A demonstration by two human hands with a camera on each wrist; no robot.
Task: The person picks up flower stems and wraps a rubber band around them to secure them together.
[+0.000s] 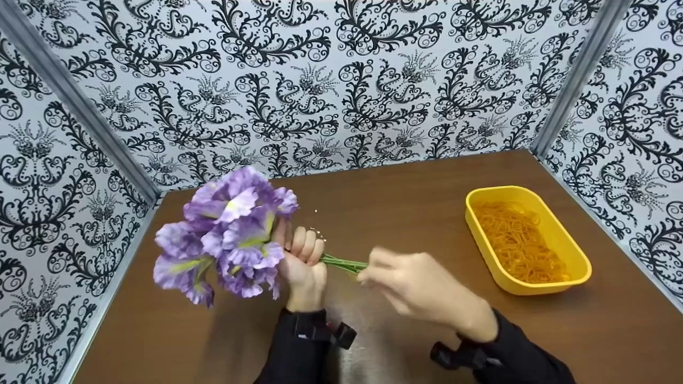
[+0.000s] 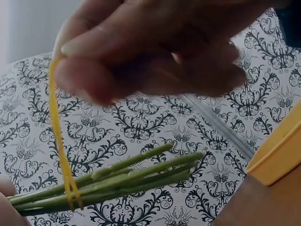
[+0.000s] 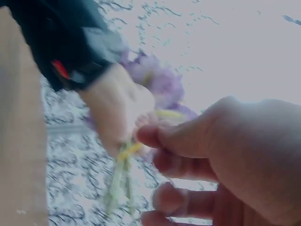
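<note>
My left hand [image 1: 305, 266] grips a bunch of purple artificial flowers [image 1: 235, 240] by its green stems [image 1: 341, 262], the blooms toward the left. The stem ends stick out to the right of the fist. In the left wrist view a yellow rubber band [image 2: 57, 136] is looped round the stems and stretched taut away from them. Thumb and forefinger of my right hand [image 1: 427, 288] pinch the band's far end. In the blurred right wrist view, yellow band [image 3: 129, 151] crosses the stems close to the left hand.
A yellow plastic tub [image 1: 533, 289] of loose rubber bands [image 1: 517, 242] stands on the right of the brown table [image 1: 400, 202]. Walls with a black-and-white scroll pattern [image 1: 320, 96] enclose the table at the back and both sides.
</note>
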